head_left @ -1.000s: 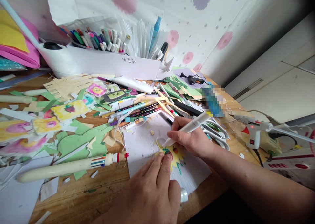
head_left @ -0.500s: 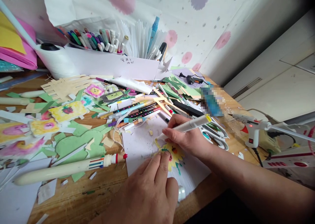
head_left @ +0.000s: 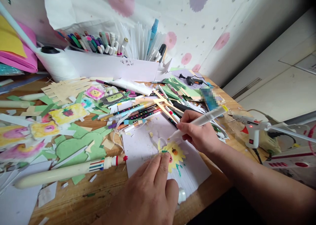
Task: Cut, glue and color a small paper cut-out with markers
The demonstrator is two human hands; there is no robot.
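Observation:
My right hand (head_left: 198, 131) grips a white marker (head_left: 207, 117) with a yellow end; its tip points down and left, near the top of a yellow flower-shaped cutout (head_left: 177, 155). Green, red and orange marks show on the cutout, and a pale strip loops at its upper left. With fingers stretched out flat, my left hand (head_left: 150, 185) presses on the cutout's left part and hides some of it. Both lie over a white sheet of paper (head_left: 138, 149). Beside my left thumb is a small whitish cap (head_left: 182, 195).
Several pencils and pens (head_left: 138, 113) are heaped behind the sheet, with scissors (head_left: 221, 129) at its right. A white glue gun (head_left: 254, 129) with a red light stands at the right. Painted cutouts, green scraps (head_left: 79, 142) and a thick cream pen (head_left: 64, 174) lie left.
My right hand has moved right with the marker, lifting its tip away from the pale strip at the cutout's upper left. My left hand stays in place.

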